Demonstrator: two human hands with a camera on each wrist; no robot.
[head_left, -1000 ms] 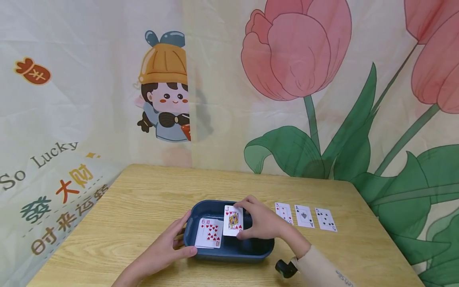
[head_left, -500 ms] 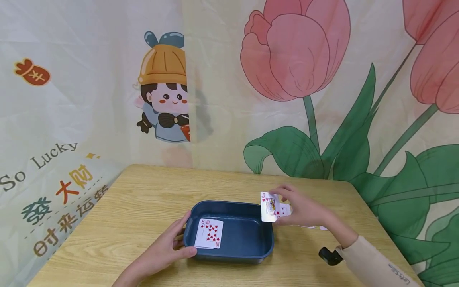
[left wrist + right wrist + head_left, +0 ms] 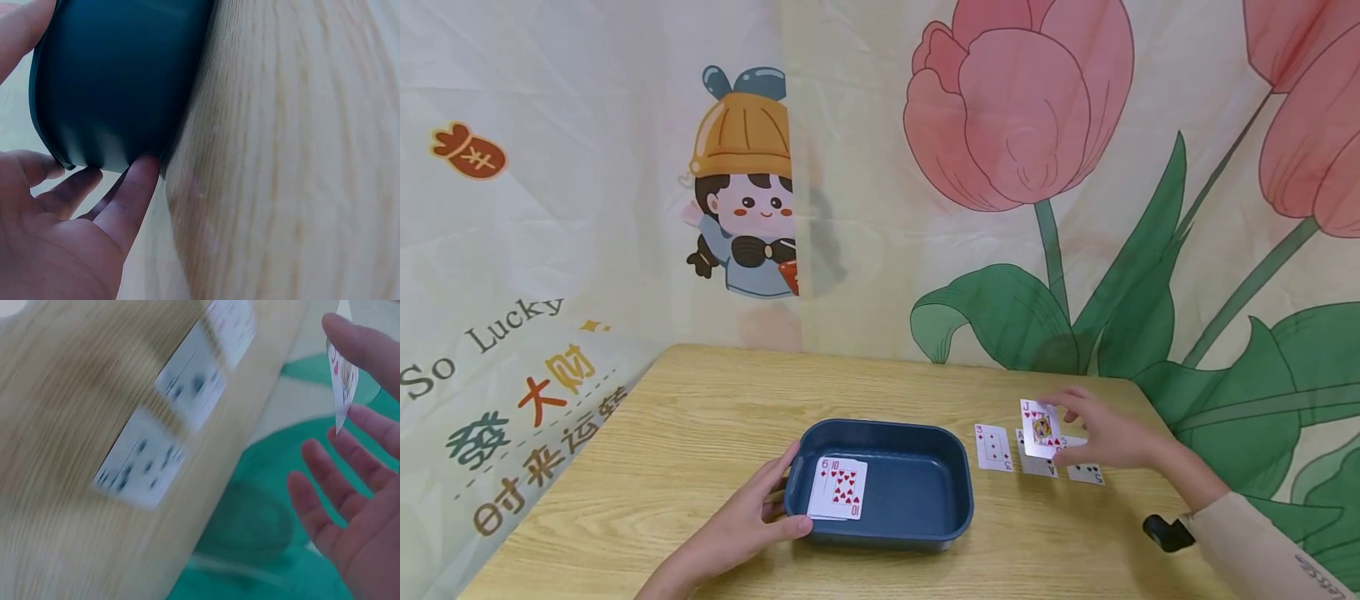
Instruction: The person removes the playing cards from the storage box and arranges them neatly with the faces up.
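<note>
My left hand grips the left end of a dark blue rectangular tray, thumb at the near rim and fingers against the outer wall. Inside the tray's left part lie a ten of hearts and a six of diamonds, overlapping. Between thumb and fingers, my right hand pinches a jack of hearts above the table. Behind that card, an ace of spades is partly covered in the head view. A three of diamonds and a black five flank it.
The wooden table ends at a fabric backdrop printed with tulips. In the right wrist view, the table's edge runs close beside the row of cards. A black device sits at my right wrist.
My right hand has carried the jack of hearts out from over the tray, rightward to above the row of cards. The left hand and tray have stayed in place.
</note>
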